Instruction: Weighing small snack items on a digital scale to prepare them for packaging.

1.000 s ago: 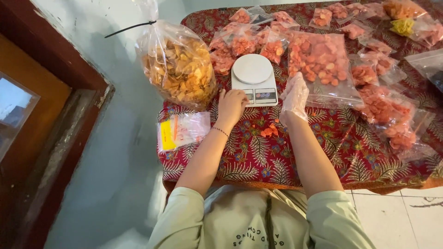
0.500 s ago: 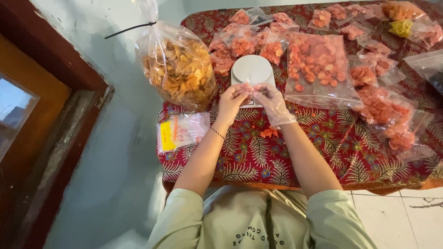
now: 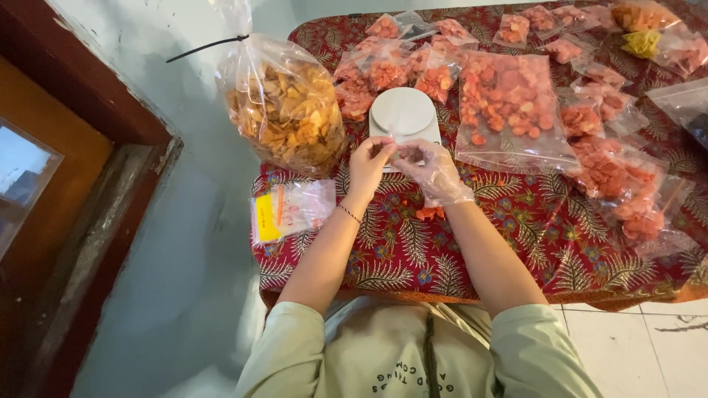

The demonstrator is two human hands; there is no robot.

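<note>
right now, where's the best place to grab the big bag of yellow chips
Probably the bunched neck above the black tie, taken from above. The bag stands upright and bulges full below, so its sides give little to grip, while the twisted top is narrow.

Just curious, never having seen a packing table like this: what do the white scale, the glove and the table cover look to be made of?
The scale looks like smooth white plastic: a plain, evenly coloured round platform. The glove on the right hand seems thin clear plastic film, wrinkled, with skin showing through. The table cover looks like matte printed cloth, red with leaf patterns, draping over the edge.
</note>
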